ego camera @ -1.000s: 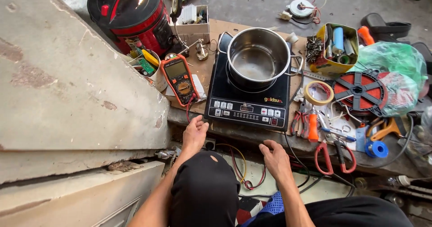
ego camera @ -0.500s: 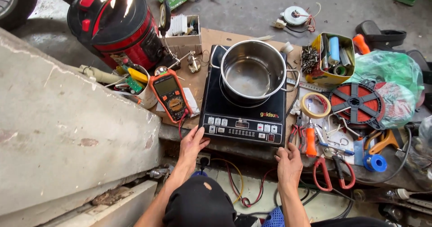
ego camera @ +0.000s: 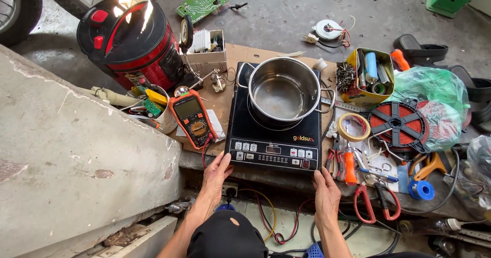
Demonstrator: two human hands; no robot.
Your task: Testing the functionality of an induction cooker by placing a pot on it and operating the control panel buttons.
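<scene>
both hands flat and empty: left hand [ego camera: 217,173] and right hand [ego camera: 326,192] touch the near corners of the black induction cooker [ego camera: 276,135] on the counter [ego camera: 225,97], which lies at twelve o'clock with a steel pot [ego camera: 284,90] on it, equally near both.

A glossy black glass-topped induction cooker [ego camera: 274,135] carries a shiny steel pot [ego camera: 284,92] — beneath it matt brown cardboard [ego camera: 232,79], beside it rough, chipped concrete [ego camera: 76,150].
</scene>
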